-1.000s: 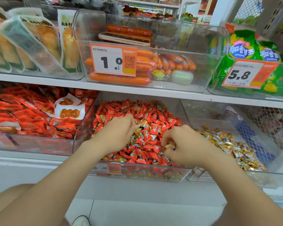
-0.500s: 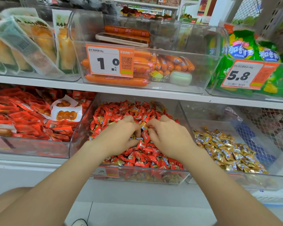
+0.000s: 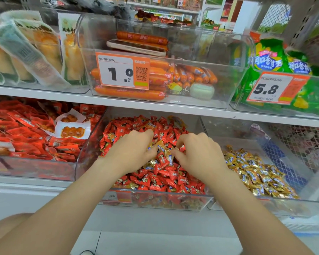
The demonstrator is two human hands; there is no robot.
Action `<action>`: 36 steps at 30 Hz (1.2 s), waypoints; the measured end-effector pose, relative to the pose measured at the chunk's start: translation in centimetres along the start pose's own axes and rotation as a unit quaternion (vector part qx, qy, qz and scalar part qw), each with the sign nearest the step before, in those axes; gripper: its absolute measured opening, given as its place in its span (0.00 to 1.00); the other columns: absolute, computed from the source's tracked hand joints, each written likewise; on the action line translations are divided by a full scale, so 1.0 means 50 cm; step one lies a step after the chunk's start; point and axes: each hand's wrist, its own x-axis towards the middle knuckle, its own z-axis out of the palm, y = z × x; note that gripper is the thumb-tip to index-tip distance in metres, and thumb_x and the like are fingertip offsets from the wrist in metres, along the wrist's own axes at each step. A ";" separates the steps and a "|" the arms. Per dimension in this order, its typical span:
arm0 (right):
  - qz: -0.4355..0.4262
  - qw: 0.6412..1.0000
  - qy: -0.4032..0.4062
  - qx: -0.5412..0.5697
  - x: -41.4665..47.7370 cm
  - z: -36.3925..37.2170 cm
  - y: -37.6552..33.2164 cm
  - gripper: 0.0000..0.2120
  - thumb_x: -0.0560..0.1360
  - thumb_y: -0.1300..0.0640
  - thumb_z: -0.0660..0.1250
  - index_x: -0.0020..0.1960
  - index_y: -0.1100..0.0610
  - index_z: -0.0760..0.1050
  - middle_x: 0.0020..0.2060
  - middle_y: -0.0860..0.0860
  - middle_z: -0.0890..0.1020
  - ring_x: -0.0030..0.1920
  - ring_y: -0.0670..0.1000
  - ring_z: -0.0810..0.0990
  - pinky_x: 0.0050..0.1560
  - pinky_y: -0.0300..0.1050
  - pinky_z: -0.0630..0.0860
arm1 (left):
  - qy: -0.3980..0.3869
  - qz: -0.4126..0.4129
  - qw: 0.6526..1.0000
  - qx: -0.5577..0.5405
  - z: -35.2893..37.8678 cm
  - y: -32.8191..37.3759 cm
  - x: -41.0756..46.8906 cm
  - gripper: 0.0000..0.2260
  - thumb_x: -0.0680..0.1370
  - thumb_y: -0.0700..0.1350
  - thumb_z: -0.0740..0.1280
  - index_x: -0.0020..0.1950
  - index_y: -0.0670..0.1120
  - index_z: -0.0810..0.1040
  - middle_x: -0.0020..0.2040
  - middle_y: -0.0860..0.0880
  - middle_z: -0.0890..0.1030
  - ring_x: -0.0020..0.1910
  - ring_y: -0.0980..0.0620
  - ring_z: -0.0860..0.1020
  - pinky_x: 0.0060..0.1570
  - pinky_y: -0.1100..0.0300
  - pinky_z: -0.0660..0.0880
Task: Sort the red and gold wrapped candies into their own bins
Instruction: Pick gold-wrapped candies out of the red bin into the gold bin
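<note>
Half a second before, the two sets of fingertips had been almost touching. Now the left hand [image 3: 133, 150] and right hand [image 3: 201, 155] sat slightly apart, which uncovered a few gold-wrapped candies [image 3: 161, 146] lying between them. A second before, the right hand had been lower, near the front wall. Both hands were over the heap of small red foil-wrapped candies [image 3: 166, 179] in the clear plastic middle bin [image 3: 155, 201], with the fingers of each curled down into the wrappers. The fingertips were buried, so it could not be told whether either hand had pinched a candy. Past the right hand's outer fingers, the clear plastic right-hand bin [image 3: 265, 205] held the pile of sorted gold foil candies [image 3: 256, 173]. Above the fingers, an orange-and-white price tag [image 3: 122, 70] read "双汇鸡肉肠58g" and "1.0", hung before the orange sausage sticks [image 3: 129, 93]. A second orange tag [image 3: 273, 88] read "5.8" in front of the green snack bags [image 3: 269, 57], and its small print was too blurred to read. Beyond the left hand's knuckles lay flat red packets [image 3: 26, 137], cut off at the frame edge. The small orange label [image 3: 118, 196] on the middle bin's front, below the wrists, was illegible.
</note>
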 end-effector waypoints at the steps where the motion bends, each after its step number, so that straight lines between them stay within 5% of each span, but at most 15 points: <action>1: -0.012 1.000 -0.021 0.004 0.002 0.006 0.001 0.18 0.78 0.35 0.69 0.61 0.46 0.79 0.50 0.50 0.82 0.55 0.58 0.82 0.44 0.50 0.75 | -0.002 0.007 1.000 -0.024 0.005 -0.001 0.002 0.09 0.83 0.51 0.64 0.49 0.49 0.66 0.34 0.48 0.75 0.31 0.45 0.75 0.31 0.48 0.74; 4: -0.032 0.995 -0.089 -0.002 0.012 0.025 0.005 0.26 0.77 0.37 0.72 0.68 0.49 0.74 0.57 0.53 0.78 0.58 0.58 0.79 0.52 0.53 0.79 | -0.003 0.046 0.997 -0.062 0.020 -0.003 0.008 0.07 0.83 0.42 0.61 0.58 0.50 0.65 0.38 0.50 0.75 0.33 0.47 0.75 0.35 0.41 0.77; 9: -0.046 0.991 -0.128 -0.001 0.025 0.046 0.011 0.30 0.77 0.39 0.72 0.70 0.57 0.70 0.60 0.58 0.74 0.62 0.61 0.75 0.54 0.51 0.73 | -0.009 0.084 0.996 0.032 0.031 0.006 0.016 0.15 0.85 0.55 0.63 0.70 0.56 0.65 0.52 0.53 0.76 0.45 0.48 0.79 0.39 0.49 0.79; 14: -0.090 0.987 -0.132 0.011 0.020 0.049 0.017 0.18 0.80 0.45 0.70 0.59 0.58 0.72 0.56 0.56 0.73 0.57 0.59 0.76 0.52 0.49 0.72 | -0.006 0.067 0.996 0.056 0.033 0.009 0.027 0.09 0.82 0.56 0.68 0.57 0.55 0.72 0.49 0.55 0.71 0.43 0.49 0.76 0.35 0.55 0.68; 18: -0.122 0.983 -0.097 0.100 0.010 0.039 0.022 0.13 0.78 0.49 0.71 0.50 0.54 0.70 0.46 0.49 0.74 0.45 0.51 0.74 0.47 0.52 0.75 | -0.023 0.063 0.996 -0.053 0.022 -0.003 0.021 0.10 0.82 0.54 0.68 0.51 0.52 0.69 0.47 0.54 0.70 0.42 0.52 0.74 0.42 0.51 0.74; 21: -0.088 0.978 -0.069 0.174 0.007 0.033 0.031 0.13 0.76 0.48 0.74 0.48 0.49 0.69 0.37 0.46 0.77 0.37 0.45 0.74 0.36 0.45 0.69 | -0.026 0.055 0.993 -0.106 -0.007 -0.010 0.001 0.10 0.83 0.53 0.67 0.49 0.50 0.69 0.43 0.54 0.73 0.40 0.57 0.71 0.40 0.57 0.68; 25: -0.020 0.961 -0.043 0.271 0.003 0.020 0.033 0.12 0.75 0.48 0.74 0.46 0.45 0.69 0.42 0.51 0.83 0.37 0.48 0.77 0.34 0.46 0.72 | -0.043 0.020 0.989 -0.144 -0.039 -0.033 -0.036 0.09 0.84 0.54 0.65 0.50 0.53 0.67 0.32 0.50 0.74 0.27 0.53 0.67 0.31 0.55 0.66; 30: 0.046 0.890 -0.097 0.443 0.008 0.012 0.016 0.07 0.77 0.53 0.72 0.53 0.45 0.76 0.37 0.47 0.83 0.30 0.52 0.74 0.33 0.50 0.76 | -0.043 -0.004 0.983 -0.176 -0.063 -0.055 -0.065 0.08 0.85 0.51 0.62 0.64 0.59 0.74 0.50 0.56 0.78 0.22 0.57 0.68 0.28 0.64 0.68; 33: 0.103 0.844 -0.130 0.509 0.013 0.019 -0.004 0.05 0.80 0.58 0.70 0.55 0.53 0.83 0.33 0.51 0.80 0.31 0.50 0.69 0.32 0.44 0.71 | -0.035 -0.023 0.985 -0.166 -0.068 -0.060 -0.072 0.09 0.84 0.47 0.61 0.53 0.55 0.81 0.35 0.52 0.81 0.23 0.57 0.68 0.27 0.64 0.68; 36: 0.112 0.863 -0.124 0.476 0.019 0.030 -0.002 0.07 0.82 0.54 0.69 0.51 0.54 0.85 0.34 0.52 0.78 0.34 0.51 0.71 0.34 0.46 0.72 | -0.026 -0.054 0.987 -0.147 -0.063 -0.058 -0.070 0.10 0.83 0.46 0.60 0.45 0.48 0.79 0.31 0.52 0.78 0.25 0.58 0.68 0.26 0.67 0.66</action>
